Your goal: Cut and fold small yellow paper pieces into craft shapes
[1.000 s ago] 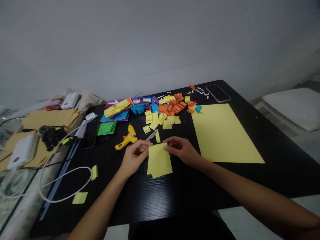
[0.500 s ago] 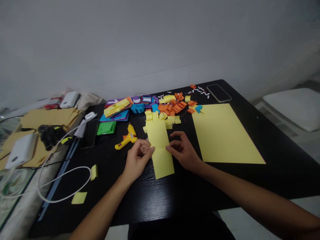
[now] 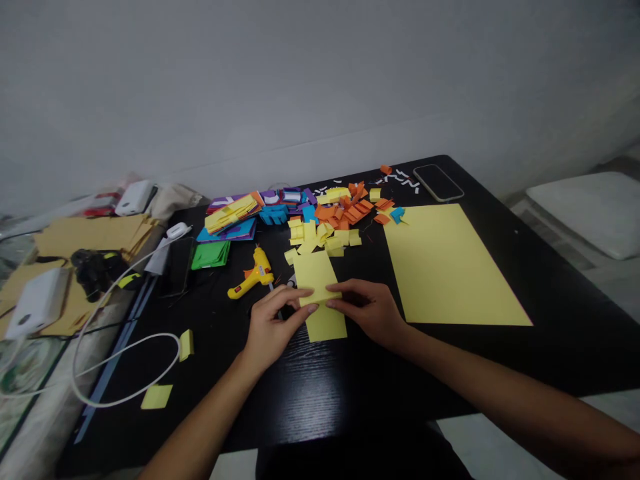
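Note:
A yellow paper strip lies between my two hands, bent along a crease across its middle. My left hand pinches the crease at its left end between thumb and index finger. At the right end, my right hand pinches the same fold with thumb and fingertips. Beyond the strip's far end are small folded yellow paper pieces. To the left of the strip rests a yellow glue gun.
A large yellow sheet lies on the right of the black table. Orange paper pieces, a green paper stack and a phone are farther back. A white cable loops at left.
The strip, flatter before, is now pinched up into a fold at its middle crease. My fingers have closed in over that crease from both sides, and its near end has shifted away from me.

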A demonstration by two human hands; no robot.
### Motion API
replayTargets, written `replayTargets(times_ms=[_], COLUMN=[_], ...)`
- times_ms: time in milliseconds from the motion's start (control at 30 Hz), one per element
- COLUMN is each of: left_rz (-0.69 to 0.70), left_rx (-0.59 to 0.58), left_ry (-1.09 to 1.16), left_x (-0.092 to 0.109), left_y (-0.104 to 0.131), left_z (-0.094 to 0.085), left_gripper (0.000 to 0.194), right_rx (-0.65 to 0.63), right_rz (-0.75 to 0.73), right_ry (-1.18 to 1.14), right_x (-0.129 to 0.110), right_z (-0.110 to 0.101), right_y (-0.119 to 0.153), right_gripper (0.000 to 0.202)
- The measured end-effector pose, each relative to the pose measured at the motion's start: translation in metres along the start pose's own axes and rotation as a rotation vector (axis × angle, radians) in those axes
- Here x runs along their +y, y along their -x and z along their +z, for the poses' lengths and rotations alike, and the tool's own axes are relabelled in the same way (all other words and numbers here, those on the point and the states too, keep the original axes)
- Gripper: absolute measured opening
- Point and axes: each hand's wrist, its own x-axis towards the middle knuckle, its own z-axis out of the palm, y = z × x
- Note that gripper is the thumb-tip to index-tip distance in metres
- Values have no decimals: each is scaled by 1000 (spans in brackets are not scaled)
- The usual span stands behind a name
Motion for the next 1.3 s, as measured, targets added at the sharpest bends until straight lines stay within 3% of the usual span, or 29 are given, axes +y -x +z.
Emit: replayTargets(times_ms=[133, 233, 300, 400, 533, 733, 900, 1300], left_rz=[90, 95, 38, -192, -451, -489, -425, -442], left_rx=[47, 146, 253, 401, 257, 30, 2, -30], left_ry=[-46, -65, 32, 375, 536, 483, 407, 381], left_x=[6, 9, 9, 8, 2, -9, -10, -13], left_y=[1, -1, -6, -13, -15, -8, -7, -7], left_z=[0, -8, -17, -29, -26, -10, -10, -8], left_gripper=[14, 7, 2, 11, 16, 19, 21, 23], right_rx=[13, 44, 65, 61, 45, 51, 37, 3], right_rz=[-113, -56, 53, 167, 199, 193, 197, 239], right_ry=[31, -46, -175, -360, -425, -336, -334, -349], right_x=[-4, -6, -6, -3, -1, 0, 2, 1], right_z=[-2, -1, 0, 0, -1, -3, -1, -2], right_y=[1, 0, -2, -7, -9, -9, -9, -10], right_gripper=[19, 25, 28, 34, 34, 37, 34, 37])
